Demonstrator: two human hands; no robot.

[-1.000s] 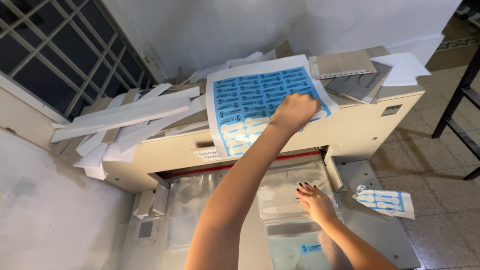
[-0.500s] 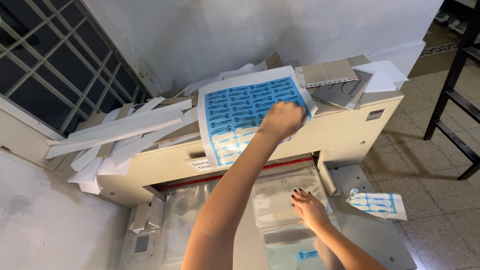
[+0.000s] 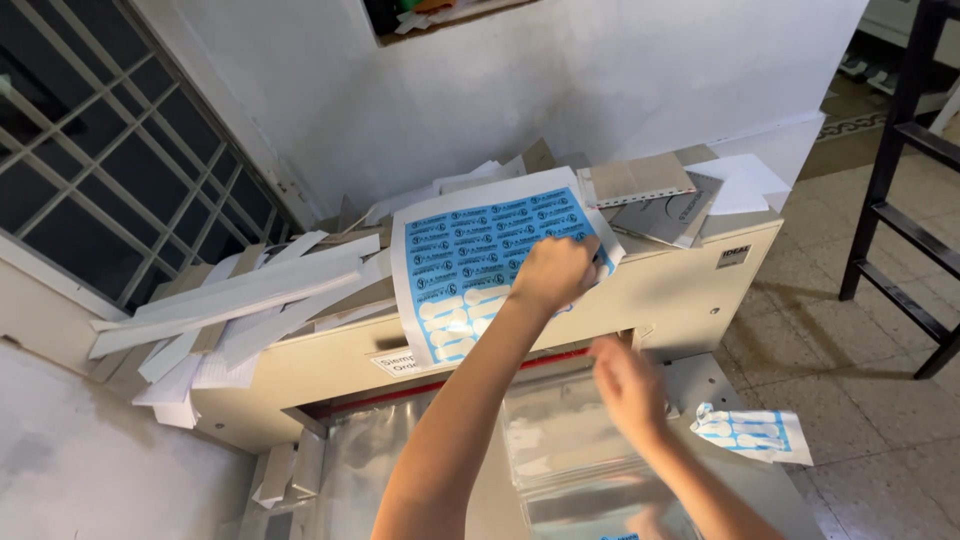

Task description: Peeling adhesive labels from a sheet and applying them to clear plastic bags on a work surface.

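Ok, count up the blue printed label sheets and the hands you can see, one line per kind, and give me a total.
Blue printed label sheets: 2, a large sheet on top of the cutting machine and a small sheet on its side table.
Hands: 2, left hand on the large sheet, right hand blurred below.
Total: 4

Cutter top (image 3: 690, 290) w/ label sheet (image 3: 470, 260), paper strips (image 3: 230, 300)

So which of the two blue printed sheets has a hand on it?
The large blue sheet on top of the cutter, under the left hand. The smaller blue sheet lies untouched at the right.
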